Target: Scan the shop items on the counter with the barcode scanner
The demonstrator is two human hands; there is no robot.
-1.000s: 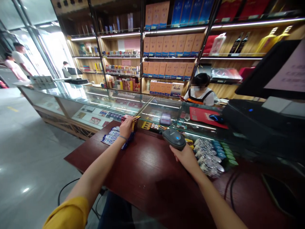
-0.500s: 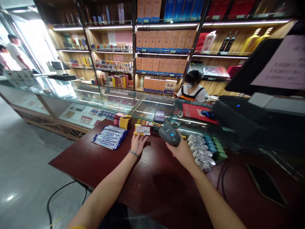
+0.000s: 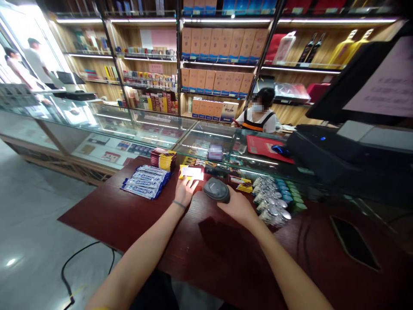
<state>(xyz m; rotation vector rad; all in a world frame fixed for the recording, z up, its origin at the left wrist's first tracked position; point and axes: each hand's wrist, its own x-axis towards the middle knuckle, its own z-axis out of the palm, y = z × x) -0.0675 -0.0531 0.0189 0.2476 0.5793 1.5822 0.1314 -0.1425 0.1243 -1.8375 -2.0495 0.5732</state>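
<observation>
Blurred, washed out, cut off
Glare washes out the label on the yellow packet [image 3: 191,173]; a pixelated packet [image 3: 215,152] lies in the display case [image 3: 206,135]; top-shelf cartons [image 3: 196,5] run past the frame.

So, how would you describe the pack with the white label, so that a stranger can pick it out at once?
Find the dark red wooden counter in front of the glass display case. Near its far edge lies a yellow-edged pack with a white label facing up, touched by the left hand. Unlike the stacked packs behind it, it lies alone.
</observation>
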